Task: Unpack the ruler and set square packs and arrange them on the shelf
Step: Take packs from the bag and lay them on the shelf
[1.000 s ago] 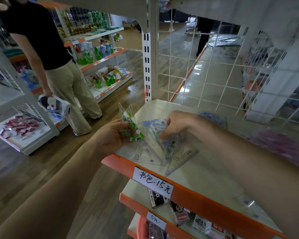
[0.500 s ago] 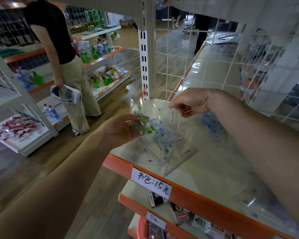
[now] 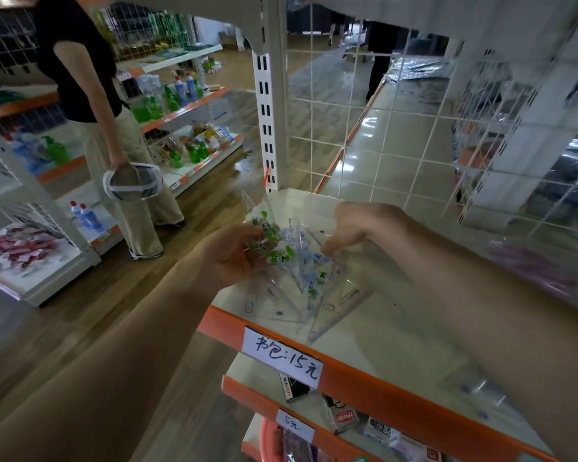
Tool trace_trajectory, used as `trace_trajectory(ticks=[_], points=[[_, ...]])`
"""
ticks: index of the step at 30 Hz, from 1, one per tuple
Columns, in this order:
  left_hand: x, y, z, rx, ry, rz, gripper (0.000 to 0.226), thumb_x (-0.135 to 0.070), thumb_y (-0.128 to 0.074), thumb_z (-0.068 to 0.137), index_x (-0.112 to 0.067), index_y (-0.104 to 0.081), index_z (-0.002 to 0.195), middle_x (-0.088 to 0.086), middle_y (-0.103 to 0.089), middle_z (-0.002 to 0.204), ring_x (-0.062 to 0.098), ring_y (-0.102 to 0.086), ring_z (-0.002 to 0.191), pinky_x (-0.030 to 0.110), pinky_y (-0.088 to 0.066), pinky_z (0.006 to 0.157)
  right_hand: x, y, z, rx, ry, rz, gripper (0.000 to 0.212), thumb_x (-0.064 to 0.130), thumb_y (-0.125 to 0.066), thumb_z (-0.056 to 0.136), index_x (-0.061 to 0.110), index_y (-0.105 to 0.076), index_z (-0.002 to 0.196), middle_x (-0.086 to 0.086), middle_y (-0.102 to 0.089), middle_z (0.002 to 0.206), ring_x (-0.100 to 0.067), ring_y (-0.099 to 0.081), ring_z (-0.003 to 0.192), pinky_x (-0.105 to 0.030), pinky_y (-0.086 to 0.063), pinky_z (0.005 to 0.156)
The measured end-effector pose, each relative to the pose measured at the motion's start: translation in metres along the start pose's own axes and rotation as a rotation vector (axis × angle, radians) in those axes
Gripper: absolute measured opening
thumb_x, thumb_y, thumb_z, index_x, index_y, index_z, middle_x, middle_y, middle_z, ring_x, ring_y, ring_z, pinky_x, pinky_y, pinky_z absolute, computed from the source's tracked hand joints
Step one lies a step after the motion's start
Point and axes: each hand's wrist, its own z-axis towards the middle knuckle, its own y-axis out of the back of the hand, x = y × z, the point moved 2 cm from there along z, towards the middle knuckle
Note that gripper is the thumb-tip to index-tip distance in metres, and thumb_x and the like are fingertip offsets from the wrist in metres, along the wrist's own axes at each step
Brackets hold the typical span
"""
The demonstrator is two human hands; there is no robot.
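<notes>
My left hand (image 3: pixel 234 258) grips the clear plastic pack with green print (image 3: pixel 269 240) by its near end and holds it tilted over the front left corner of the cream shelf with the orange front edge (image 3: pixel 374 341). The fan of clear triangular set squares in blue-printed wrappers (image 3: pixel 309 271) lies on the shelf just right of that pack, its long edges running from the back toward the orange edge. My right hand (image 3: pixel 357 228) is nearer, just above the fan's far end, fingertips (image 3: pixel 329 250) curled down at it. Through the blur I cannot tell whether they pinch a wrapper.
</notes>
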Motion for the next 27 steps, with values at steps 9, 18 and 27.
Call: trace_trajectory(ticks=[9, 18, 27], points=[[0.0, -0.003, -0.001, -0.02, 0.002, -0.019, 0.029, -0.004, -0.046, 0.095, -0.002, -0.051, 0.124, 0.015, -0.058, 0.115, 0.025, -0.064, 0.087, 0.042, -0.058, 0.066, -0.013, -0.004, 0.011, 0.004, -0.035, 0.11, 0.035, 0.041, -0.076, 0.075, 0.012, -0.058, 0.083, -0.005, -0.055, 0.078, -0.023, -0.053, 0.069, -0.028, -0.039, 0.058], [-0.004, -0.019, -0.003, 0.051, -0.009, 0.01, 0.033, -0.004, -0.043, 0.096, 0.002, -0.052, 0.128, 0.015, -0.065, 0.112, 0.021, -0.071, 0.073, 0.037, -0.059, 0.067, -0.017, 0.0, 0.01, -0.136, 0.09, 0.639, 0.03, 0.04, -0.062, 0.089, 0.01, -0.065, 0.091, -0.006, -0.066, 0.087, -0.015, -0.06, 0.072, -0.025, -0.046, 0.063], [-0.011, -0.037, -0.01, 0.012, -0.083, 0.145, 0.013, -0.004, -0.05, 0.093, -0.009, -0.055, 0.082, 0.008, -0.055, 0.081, 0.016, -0.054, 0.074, 0.028, -0.051, 0.069, -0.025, 0.007, -0.009, -0.086, 0.124, 0.795, 0.026, 0.009, -0.066, 0.086, 0.015, -0.06, 0.111, -0.002, -0.07, 0.087, -0.006, -0.064, 0.068, -0.018, -0.048, 0.057]])
